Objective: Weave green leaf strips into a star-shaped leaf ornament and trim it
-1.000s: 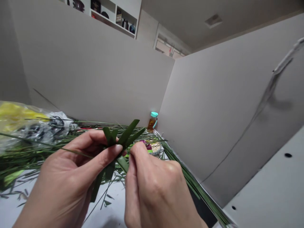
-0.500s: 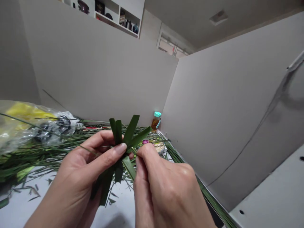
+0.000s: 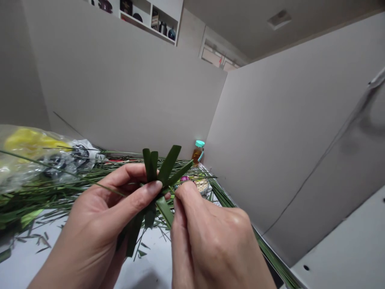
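My left hand [image 3: 111, 208] pinches a bunch of crossed green leaf strips [image 3: 170, 163] between thumb and fingers. Several cut strip ends fan out above the thumb, and others hang down below the palm. My right hand [image 3: 213, 237] is closed beside it, thumb against bent forefinger, at a strip [image 3: 165, 210] that slants down from the crossing. A thin pale end shows at its fingertips. The knuckles hide most of what the right fingers grip.
Long green leaves [image 3: 84, 176] lie heaped at the left and back, beside a clear plastic bag [image 3: 33, 154] with yellow inside. A teal-capped bottle [image 3: 197, 152] stands in the corner. Leaf scraps litter the white table [image 3: 156, 257]. Grey panels [image 3: 135, 92] enclose the back and right.
Both hands and the leaf strips sit very slightly further right in view. The grip of each hand looks the same.
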Available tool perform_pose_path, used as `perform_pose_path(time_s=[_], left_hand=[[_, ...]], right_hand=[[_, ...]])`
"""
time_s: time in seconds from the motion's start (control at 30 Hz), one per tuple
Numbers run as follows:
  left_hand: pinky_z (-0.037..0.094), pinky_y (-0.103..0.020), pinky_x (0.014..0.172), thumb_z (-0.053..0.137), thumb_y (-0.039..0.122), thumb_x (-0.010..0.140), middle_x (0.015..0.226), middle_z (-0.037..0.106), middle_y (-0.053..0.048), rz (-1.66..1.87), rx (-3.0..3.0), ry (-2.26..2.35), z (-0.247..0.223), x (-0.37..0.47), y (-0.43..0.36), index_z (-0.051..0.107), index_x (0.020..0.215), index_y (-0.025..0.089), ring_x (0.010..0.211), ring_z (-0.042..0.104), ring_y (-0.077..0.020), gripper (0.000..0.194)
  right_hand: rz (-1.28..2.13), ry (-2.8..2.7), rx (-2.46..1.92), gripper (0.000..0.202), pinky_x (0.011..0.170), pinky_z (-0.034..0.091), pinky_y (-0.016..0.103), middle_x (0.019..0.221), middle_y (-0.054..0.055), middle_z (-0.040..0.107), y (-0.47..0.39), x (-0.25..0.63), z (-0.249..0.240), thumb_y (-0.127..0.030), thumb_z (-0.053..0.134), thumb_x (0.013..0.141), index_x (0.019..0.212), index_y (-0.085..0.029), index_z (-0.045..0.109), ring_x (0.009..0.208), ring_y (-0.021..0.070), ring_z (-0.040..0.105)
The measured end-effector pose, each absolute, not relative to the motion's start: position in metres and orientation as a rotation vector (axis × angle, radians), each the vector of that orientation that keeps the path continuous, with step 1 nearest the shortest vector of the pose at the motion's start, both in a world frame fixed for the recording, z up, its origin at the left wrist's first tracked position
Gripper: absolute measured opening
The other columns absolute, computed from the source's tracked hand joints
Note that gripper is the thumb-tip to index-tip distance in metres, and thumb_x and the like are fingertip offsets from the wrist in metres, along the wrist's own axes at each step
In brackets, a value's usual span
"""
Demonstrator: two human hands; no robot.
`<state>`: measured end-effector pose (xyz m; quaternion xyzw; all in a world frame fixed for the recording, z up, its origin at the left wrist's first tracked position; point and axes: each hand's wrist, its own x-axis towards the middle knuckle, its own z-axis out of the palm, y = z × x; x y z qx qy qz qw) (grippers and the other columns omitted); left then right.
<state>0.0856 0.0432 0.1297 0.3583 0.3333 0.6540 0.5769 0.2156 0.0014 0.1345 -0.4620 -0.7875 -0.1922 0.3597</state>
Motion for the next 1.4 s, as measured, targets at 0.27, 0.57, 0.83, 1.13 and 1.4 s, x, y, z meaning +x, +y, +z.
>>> perform_pose_path(time_s=[0.27,0.57,0.83,1.13,1.4], left_hand=[[0.059,-0.012,0.061,0.094,0.027,0.055,0.079,0.080,0.003,1.626,0.989,0.774,0.121,0.085,0.044,0.080,0.077,0.028,0.072,0.075,-0.0150,0.027],[0.059,-0.011,0.076,0.091,0.030,0.065,0.091,0.079,0.006,1.621,1.096,0.809,0.113,0.084,0.046,0.080,0.087,0.033,0.080,0.072,-0.0121,0.025],[0.055,-0.005,0.061,0.096,0.029,0.056,0.085,0.075,0.007,1.602,0.958,0.716,0.120,0.082,0.043,0.080,0.082,0.033,0.073,0.068,-0.0095,0.031],[0.054,-0.007,0.054,0.098,0.028,0.048,0.081,0.074,0.005,1.588,0.896,0.717,0.126,0.084,0.040,0.080,0.076,0.029,0.068,0.067,-0.0100,0.033],[0.056,-0.012,0.049,0.098,0.029,0.044,0.080,0.077,0.000,1.586,0.862,0.758,0.127,0.084,0.041,0.080,0.074,0.026,0.063,0.067,-0.0134,0.034]], right_hand=[[-0.628,-1.986,-1.180,0.024,0.036,0.033,0.034,0.058,0.000,0.058,0.007,0.213,0.130,-0.004,0.040,0.088,0.083,-0.018,0.058,0.037,0.0202,0.055],[-0.638,-1.811,-1.280,0.034,0.040,0.030,0.037,0.053,0.004,0.056,0.006,0.197,0.125,-0.006,0.034,0.090,0.073,-0.017,0.061,0.037,0.0231,0.054],[-0.525,-1.954,-1.180,0.029,0.041,0.034,0.033,0.055,0.001,0.054,0.007,0.209,0.136,-0.008,0.039,0.092,0.074,-0.016,0.060,0.038,0.0179,0.053],[-0.438,-1.961,-1.225,0.024,0.044,0.029,0.032,0.057,-0.004,0.052,0.004,0.213,0.138,-0.010,0.040,0.093,0.076,-0.020,0.053,0.041,0.0141,0.046],[-0.372,-1.981,-1.219,0.022,0.046,0.028,0.031,0.059,-0.005,0.050,0.004,0.214,0.138,-0.011,0.039,0.094,0.077,-0.022,0.047,0.044,0.0126,0.043]])
